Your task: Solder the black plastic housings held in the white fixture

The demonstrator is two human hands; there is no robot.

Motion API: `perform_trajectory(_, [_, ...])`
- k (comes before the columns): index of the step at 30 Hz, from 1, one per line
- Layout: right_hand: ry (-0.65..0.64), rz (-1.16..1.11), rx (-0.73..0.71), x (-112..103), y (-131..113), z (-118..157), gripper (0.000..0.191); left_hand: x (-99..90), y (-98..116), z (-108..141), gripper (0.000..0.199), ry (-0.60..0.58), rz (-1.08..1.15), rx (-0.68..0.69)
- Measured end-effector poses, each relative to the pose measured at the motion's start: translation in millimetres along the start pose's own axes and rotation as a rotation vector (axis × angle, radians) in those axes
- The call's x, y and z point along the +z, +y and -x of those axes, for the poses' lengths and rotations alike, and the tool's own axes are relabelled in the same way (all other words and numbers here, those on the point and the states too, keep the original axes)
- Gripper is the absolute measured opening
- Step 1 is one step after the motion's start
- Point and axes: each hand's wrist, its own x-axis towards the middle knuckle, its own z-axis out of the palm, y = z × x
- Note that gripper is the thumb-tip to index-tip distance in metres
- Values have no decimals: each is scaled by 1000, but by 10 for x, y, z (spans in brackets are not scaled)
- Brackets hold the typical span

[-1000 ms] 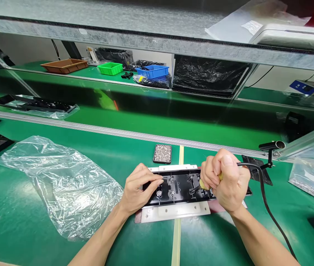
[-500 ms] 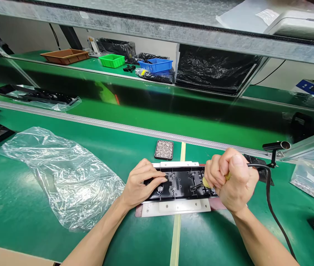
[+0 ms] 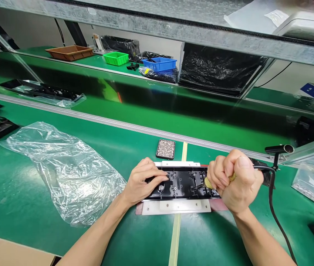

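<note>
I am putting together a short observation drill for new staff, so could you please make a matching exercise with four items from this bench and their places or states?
1. Left hand
2. Right hand
3. Small black tray
4. Large piece of clear plastic

A. Filled with small metallic pieces
B. Gripping a yellow-handled tool
C. Spread wrinkled on the green bench
D. At the left end of the long black panel

Pairs: 1-D, 2-B, 3-A, 4-C.
</note>
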Motion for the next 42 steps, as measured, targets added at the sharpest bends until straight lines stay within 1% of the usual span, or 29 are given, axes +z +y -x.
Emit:
perform_trajectory(6, [-22, 1, -4, -11, 0, -12, 43, -1, -11, 6, 8, -5, -2, 4])
perform_trajectory(20, [8, -2, 18, -25, -14, -1, 45, 28, 10, -7, 8, -11, -6, -4])
perform_trajectory(30, [-26, 7, -7, -23, -28, -13, 46, 37, 22, -21, 8, -5, -14, -5])
perform_trajectory(35, [-7, -4, -16, -4, -29, -12, 45, 23, 37, -27, 7, -2, -11, -3])
perform_trajectory(40, [-25, 3, -33, 5, -23, -6, 46, 16, 23, -15, 7, -12, -20, -15])
perform_trajectory(42, [-12, 1, -22, 1, -21, -4, 45, 15, 21, -14, 7, -15, -20, -15])
